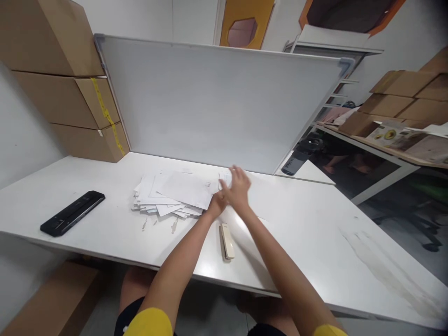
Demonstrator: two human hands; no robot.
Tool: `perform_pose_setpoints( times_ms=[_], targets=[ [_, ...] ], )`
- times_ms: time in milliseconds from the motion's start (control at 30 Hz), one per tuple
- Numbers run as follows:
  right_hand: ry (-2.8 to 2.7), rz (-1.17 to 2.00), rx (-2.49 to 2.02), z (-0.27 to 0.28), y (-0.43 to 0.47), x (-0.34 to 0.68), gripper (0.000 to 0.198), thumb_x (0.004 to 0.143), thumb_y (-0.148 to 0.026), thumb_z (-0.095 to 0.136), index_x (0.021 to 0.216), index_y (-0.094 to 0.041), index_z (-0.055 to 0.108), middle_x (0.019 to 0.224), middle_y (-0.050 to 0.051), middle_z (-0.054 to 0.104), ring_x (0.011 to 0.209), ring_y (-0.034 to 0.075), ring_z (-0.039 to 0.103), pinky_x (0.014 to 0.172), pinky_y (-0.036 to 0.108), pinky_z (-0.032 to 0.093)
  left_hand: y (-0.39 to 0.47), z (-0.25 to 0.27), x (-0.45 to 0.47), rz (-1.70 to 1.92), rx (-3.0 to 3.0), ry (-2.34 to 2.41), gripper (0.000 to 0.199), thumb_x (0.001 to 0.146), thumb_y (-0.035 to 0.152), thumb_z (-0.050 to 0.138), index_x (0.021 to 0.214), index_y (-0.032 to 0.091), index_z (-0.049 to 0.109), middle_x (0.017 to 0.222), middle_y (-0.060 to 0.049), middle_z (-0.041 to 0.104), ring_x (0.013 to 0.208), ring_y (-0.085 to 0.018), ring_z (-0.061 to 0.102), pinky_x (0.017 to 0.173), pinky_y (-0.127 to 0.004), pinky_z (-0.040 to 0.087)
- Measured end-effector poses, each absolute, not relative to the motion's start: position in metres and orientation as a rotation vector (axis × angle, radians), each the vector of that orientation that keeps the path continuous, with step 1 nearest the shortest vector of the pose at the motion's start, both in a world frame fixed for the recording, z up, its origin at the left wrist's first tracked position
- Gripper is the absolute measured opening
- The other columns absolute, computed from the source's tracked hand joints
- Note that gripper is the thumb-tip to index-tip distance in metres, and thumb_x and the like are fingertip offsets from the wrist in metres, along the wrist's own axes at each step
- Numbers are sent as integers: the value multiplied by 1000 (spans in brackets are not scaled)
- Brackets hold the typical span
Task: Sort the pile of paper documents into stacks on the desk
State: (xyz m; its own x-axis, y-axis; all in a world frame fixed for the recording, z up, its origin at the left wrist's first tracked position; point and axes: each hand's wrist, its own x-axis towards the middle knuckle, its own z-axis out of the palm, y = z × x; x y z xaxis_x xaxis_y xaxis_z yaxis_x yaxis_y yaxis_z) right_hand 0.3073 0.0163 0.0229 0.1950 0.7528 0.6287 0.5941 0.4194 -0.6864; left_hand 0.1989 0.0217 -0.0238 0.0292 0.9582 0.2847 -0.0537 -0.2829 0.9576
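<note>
r hand (238,188) spread, l hand (217,204) curled by paper pile (185,187) (grip: can't tell), long axis approx l-r.

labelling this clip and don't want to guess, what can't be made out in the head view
All in the head view:
Left hand: fingertips partly hidden by the right hand, so its grip is unclear.
Right hand: fingers blurred; cannot tell whether they hold anything.
Paper pile: lower sheets mostly covered by those above.
Printed marks on the paper: too small to read.
Uppermost cardboard box at left: cut off by the top and left edges.
</note>
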Motion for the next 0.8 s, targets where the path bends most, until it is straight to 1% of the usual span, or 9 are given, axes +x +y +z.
perform_pose_setpoints(
  times_ms=[67,133,200,233,333,400,467,633,800],
  targets=[
    [-1360,61,-1352,21,6,353,52,81,-47,63,130,-30,54,152,8,39,146,34,21,110,54,30,19,-19,197,1317,1430,928,17,85,33,68,86,16,70,76,-3,69,71,-19,65,73,-36,55],
    [-1195,53,-1436,13,-9,393,62,77,-50,66,131,-26,51,154,13,34,145,36,21,109,57,30,16,-13,194,1280,1438,883,13,86,29,64,86,17,70,77,-5,70,74,-20,65,76,-35,54],
    [-1040,206,-1436,1,-23,420,72,71,-52,71,133,-24,48,152,16,36,140,36,28,105,55,34,13,-9,191,1279,1432,856,14,88,26,58,91,18,69,84,-6,71,80,-20,66,81,-35,52],
    [-988,315,-1410,-5,-29,429,73,69,-53,72,132,-24,48,148,17,41,136,35,36,102,53,38,12,-6,190,1279,1431,847,15,89,25,55,93,18,69,86,-6,71,82,-20,66,82,-34,52],
    [-956,596,-1301,-12,-38,444,57,66,-53,71,115,-26,58,120,11,62,112,29,57,93,46,46,10,-1,188,1290,1440,851,15,89,23,52,92,18,66,88,-5,71,86,-19,65,83,-32,50],
    [-991,692,-1247,-7,-39,447,43,63,-49,73,98,-25,64,104,7,68,102,27,61,91,44,47,10,1,188,1309,1448,888,11,87,22,55,91,19,65,89,-4,70,88,-19,63,82,-30,48],
    [-1018,747,-1213,1,-39,448,34,59,-42,75,86,-23,67,96,6,70,98,26,61,91,43,46,10,4,188,1319,1457,940,7,84,21,57,88,20,63,87,-2,68,85,-18,61,80,-28,46],
    [-1066,866,-1171,13,-42,443,23,58,-31,73,79,-22,70,94,5,72,94,26,62,85,40,46,9,8,188,1302,1489,1055,6,80,17,54,76,20,58,72,3,59,68,-14,52,67,-25,38],
    [-1006,841,-1129,14,-43,442,21,65,-36,71,80,-22,67,82,1,69,85,22,60,85,37,45,11,8,188,1296,1513,1116,11,76,14,53,68,21,51,61,6,48,62,-13,43,63,-25,32]
  ],
)
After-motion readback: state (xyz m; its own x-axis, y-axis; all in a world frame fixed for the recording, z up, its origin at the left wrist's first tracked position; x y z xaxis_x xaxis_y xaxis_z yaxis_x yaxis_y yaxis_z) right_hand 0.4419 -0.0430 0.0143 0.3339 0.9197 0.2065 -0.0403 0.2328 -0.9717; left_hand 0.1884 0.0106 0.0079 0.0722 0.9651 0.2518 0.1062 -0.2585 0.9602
